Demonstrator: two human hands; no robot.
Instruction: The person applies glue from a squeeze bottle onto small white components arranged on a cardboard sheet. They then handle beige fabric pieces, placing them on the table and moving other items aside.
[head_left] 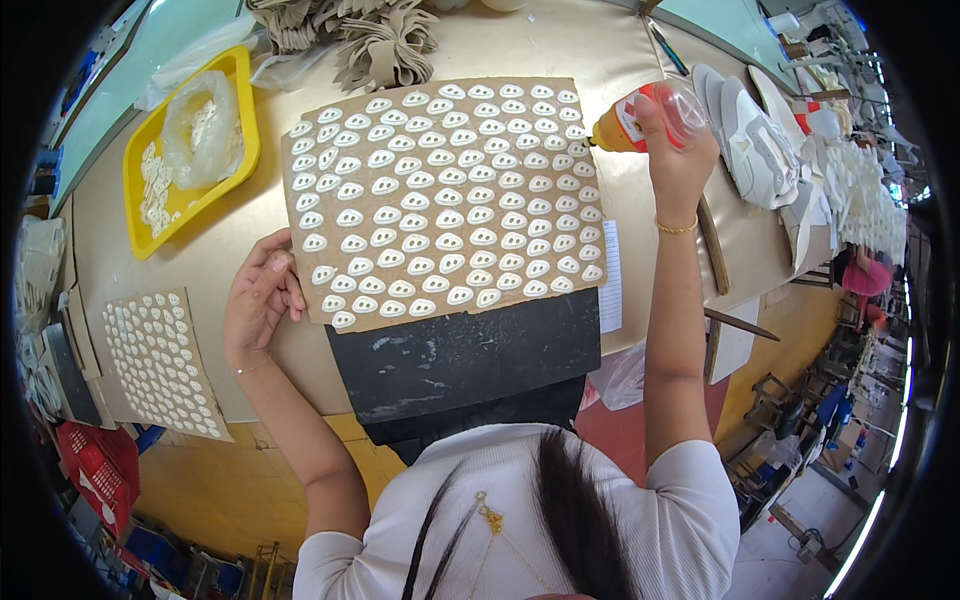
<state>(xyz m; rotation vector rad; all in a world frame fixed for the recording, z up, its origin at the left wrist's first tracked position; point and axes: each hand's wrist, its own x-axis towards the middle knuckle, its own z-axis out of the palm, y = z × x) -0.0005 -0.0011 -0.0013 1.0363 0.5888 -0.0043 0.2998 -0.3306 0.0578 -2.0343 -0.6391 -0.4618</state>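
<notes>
A brown cardboard sheet lies before me, covered with rows of small white rounded pieces, each with two holes. At its lower left edge is my left hand, fingers curled in against the cardboard; one fingertip is hidden at the edge. My right hand is wrapped round a clear squeeze bottle with amber contents and a red and white label. Tilted on its side, the bottle points its dark nozzle left, at the sheet's upper right edge. Under the sheet's near side sits a black board.
On the left stand a yellow tray with a plastic bag and loose white pieces, and a second filled cardboard sheet. Beige fabric parts are heaped at the back. White shoe uppers and a wooden stick lie right.
</notes>
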